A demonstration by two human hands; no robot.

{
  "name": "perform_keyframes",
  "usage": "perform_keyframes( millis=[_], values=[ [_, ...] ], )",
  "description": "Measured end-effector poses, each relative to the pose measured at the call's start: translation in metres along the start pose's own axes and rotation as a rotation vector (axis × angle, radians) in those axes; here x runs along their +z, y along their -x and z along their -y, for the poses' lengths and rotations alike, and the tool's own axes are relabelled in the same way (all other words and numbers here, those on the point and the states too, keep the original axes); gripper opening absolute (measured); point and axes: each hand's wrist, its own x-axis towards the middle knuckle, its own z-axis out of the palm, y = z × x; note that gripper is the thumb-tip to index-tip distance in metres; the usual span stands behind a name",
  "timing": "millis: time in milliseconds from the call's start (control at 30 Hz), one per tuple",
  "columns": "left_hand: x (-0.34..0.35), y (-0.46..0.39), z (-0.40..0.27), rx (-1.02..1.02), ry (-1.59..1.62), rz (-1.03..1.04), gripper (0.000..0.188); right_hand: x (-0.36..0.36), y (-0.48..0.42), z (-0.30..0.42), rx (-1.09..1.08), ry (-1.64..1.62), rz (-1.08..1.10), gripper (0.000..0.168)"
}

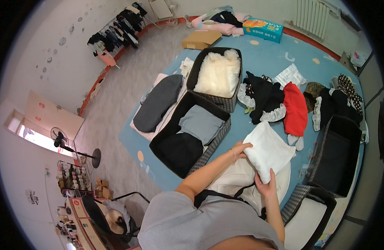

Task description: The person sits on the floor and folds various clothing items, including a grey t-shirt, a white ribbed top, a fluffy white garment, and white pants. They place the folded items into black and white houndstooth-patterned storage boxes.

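Observation:
Between both my hands is a folded white cloth (pixel 268 148), raised over the bed. My left hand (pixel 241 149) grips its left edge, the thumb on top. At the lower corner, my right hand (pixel 267 183) holds it with the thumb up and the fingers mostly hidden below. Under the cloth, across my lap, lies a cream garment (pixel 232 176). To the left stands a patterned fabric storage box (pixel 207 157) with a folded grey garment (pixel 201 123) and a folded black garment (pixel 179 150) inside. A red garment (pixel 295 107) lies just beyond the cloth.
A second box (pixel 234 101) holds cream fluffy fabric (pixel 218 73). Black clothes with white frills (pixel 263 97) lie on the blue bedsheet (pixel 260 56). On the right are a dark-lined box (pixel 331 156) and another with white fabric (pixel 306 218). A dark grey folded item (pixel 159 103) lies at left.

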Motion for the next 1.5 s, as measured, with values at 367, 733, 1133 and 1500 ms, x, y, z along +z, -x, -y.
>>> perform_keyframes(
  millis=[367,733,1133,1500],
  values=[
    [0.050,0.090,-0.095,0.688,-0.286,0.022,0.084,0.102,0.083,0.071,-0.402,0.234,0.191,0.039],
    [-0.050,0.165,0.085,0.181,-0.578,-0.079,0.096,-0.026,0.095,-0.033,-0.025,0.366,-0.027,0.061],
    [0.035,0.048,-0.027,0.746,-1.676,-0.106,0.063,-0.034,0.084,-0.032,-0.084,0.528,-0.013,0.064],
    [0.055,-0.018,0.044,0.603,-1.917,-0.033,0.053,-0.045,0.071,-0.006,-0.241,1.263,0.078,0.047]
  ],
)
